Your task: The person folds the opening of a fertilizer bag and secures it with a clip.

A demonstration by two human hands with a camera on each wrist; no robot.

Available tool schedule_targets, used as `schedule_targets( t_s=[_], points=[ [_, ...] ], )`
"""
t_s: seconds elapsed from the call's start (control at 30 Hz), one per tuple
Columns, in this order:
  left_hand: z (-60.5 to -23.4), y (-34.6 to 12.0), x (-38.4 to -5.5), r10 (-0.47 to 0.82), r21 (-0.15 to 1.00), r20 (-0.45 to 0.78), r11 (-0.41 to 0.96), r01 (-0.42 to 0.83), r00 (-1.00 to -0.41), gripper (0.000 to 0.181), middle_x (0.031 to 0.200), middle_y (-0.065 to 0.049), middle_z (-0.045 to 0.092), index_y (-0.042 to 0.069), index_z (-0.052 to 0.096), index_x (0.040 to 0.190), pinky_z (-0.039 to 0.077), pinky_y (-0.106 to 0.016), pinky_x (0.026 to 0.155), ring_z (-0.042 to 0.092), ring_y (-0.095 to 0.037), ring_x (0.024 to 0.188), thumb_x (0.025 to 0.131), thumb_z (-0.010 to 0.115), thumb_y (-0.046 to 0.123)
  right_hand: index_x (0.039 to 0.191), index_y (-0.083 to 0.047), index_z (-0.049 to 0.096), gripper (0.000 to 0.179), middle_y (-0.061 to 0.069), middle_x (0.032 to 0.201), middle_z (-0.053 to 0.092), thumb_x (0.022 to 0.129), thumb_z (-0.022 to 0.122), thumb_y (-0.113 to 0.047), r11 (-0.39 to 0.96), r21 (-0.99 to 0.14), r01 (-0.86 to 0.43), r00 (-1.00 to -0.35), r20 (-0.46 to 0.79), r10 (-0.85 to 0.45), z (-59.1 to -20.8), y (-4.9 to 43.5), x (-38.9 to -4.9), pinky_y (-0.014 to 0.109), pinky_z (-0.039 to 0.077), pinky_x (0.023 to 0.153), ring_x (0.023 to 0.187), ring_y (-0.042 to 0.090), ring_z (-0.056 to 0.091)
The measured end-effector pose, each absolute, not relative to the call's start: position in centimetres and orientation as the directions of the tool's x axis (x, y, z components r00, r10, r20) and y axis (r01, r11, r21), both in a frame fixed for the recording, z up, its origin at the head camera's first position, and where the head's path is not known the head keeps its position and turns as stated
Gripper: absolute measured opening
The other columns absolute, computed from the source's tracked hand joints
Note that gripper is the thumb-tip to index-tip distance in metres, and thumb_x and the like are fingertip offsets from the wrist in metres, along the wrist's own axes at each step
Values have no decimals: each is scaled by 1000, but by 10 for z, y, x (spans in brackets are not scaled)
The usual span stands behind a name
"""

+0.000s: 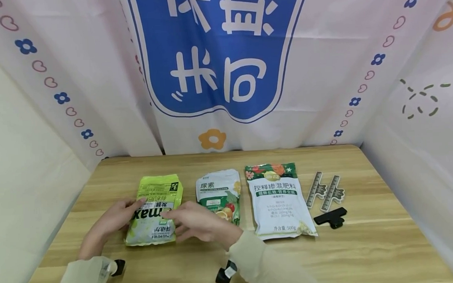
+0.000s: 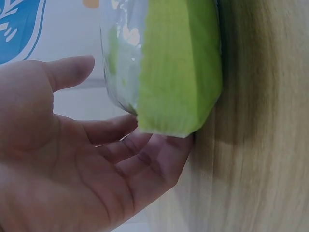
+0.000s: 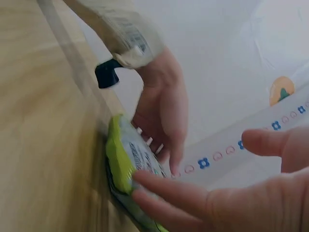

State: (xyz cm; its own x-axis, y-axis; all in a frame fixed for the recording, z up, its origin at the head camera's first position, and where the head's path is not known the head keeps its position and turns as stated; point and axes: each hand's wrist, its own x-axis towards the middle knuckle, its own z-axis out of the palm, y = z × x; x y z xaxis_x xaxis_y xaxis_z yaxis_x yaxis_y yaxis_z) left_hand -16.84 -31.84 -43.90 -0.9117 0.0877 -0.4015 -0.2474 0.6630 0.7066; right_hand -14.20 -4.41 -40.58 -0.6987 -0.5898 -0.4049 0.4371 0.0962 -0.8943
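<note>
A green and white fertilizer bag lies flat on the table, its printing upside down in the head view. At its left side is my left hand; in the left wrist view the fingertips meet the bag's edge, partly hidden behind it, while the thumb stands apart. My right hand is at the opposite side, and in the right wrist view its extended fingers touch the green edge with the thumb spread away. Right of this bag lies a white and green fertilizer bag, its lower part partly covered by my right hand.
A larger white fertilizer bag lies farther right on the wooden table. Beside it are two clear clips with a ruler pattern, a left one and a right one, and a black clip. A printed curtain hangs behind the table.
</note>
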Motion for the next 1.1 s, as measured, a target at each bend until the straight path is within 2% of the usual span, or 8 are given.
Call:
schedule_targets(
  t_s=[0.17, 0.2, 0.4, 0.6, 0.8, 0.9, 1.0, 1.1],
  points=[
    [-439, -317, -167, 77, 698, -409, 669, -257, -909, 79, 125, -23, 65, -13, 47, 146, 57, -36, 74, 64, -21, 96, 111, 38, 57, 110, 4, 59, 42, 17, 125, 60, 101, 70, -36, 125, -894, 430, -746, -430, -509, -406, -56, -138, 58, 56, 101, 109, 30, 63],
    [-439, -317, -167, 78, 696, -410, 670, -257, -909, 80, 128, -24, 64, -13, 46, 147, 57, -36, 74, 64, -21, 97, 111, 37, 57, 110, 3, 62, 41, 14, 126, 63, 101, 70, -36, 126, -897, 424, -755, -427, -498, -406, -57, -137, 58, 56, 101, 102, 29, 63],
    [-440, -316, -169, 81, 698, -406, 671, -252, -910, 79, 122, -22, 66, -13, 48, 145, 56, -36, 71, 63, -20, 92, 111, 37, 57, 127, -9, 71, 33, 8, 121, 78, 104, 64, -30, 73, -916, 395, -781, -377, -498, -415, -61, -136, 56, 57, 99, 101, 27, 74],
    [-441, -315, -168, 72, 700, -415, 662, -268, -907, 78, 118, -18, 66, -13, 46, 148, 56, -35, 69, 61, -18, 88, 112, 37, 56, 119, -12, 73, 26, 7, 111, 79, 103, 65, -30, 53, -903, 427, -810, -408, -422, -425, -71, -138, 44, 60, 84, 97, 22, 73],
    [-440, -316, -167, 55, 704, -433, 645, -299, -900, 80, 95, -7, 62, -13, 42, 152, 55, -34, 65, 56, -13, 72, 111, 38, 56, 117, -12, 73, 21, 4, 106, 77, 101, 68, -24, 61, -885, 461, -829, -454, -327, -435, -84, -146, 46, 61, 86, 95, 20, 73],
    [-440, -317, -167, 57, 702, -428, 649, -292, -902, 82, 103, -13, 65, -14, 41, 152, 53, -33, 63, 53, -11, 69, 111, 39, 57, 116, -9, 74, 18, 6, 99, 77, 101, 68, -17, 78, -891, 447, -837, -447, -315, -442, -86, -153, 44, 63, 82, 90, 22, 75],
    [-442, -318, -167, 61, 698, -427, 656, -286, -902, 82, 87, -10, 61, -14, 40, 153, 49, -31, 59, 46, -9, 61, 111, 40, 56, 115, -8, 74, 16, 8, 96, 78, 101, 66, -11, 111, -901, 420, -840, -432, -327, -448, -86, -158, 42, 63, 77, 88, 23, 76],
    [-443, -318, -168, 59, 694, -426, 662, -284, -903, 80, 70, 6, 42, -14, 43, 151, 48, -30, 56, 42, -8, 57, 111, 41, 55, 114, -7, 74, 16, 10, 96, 78, 100, 67, -7, 112, -905, 410, -847, -424, -321, -451, -87, -159, 45, 64, 77, 89, 26, 77]
  ],
)
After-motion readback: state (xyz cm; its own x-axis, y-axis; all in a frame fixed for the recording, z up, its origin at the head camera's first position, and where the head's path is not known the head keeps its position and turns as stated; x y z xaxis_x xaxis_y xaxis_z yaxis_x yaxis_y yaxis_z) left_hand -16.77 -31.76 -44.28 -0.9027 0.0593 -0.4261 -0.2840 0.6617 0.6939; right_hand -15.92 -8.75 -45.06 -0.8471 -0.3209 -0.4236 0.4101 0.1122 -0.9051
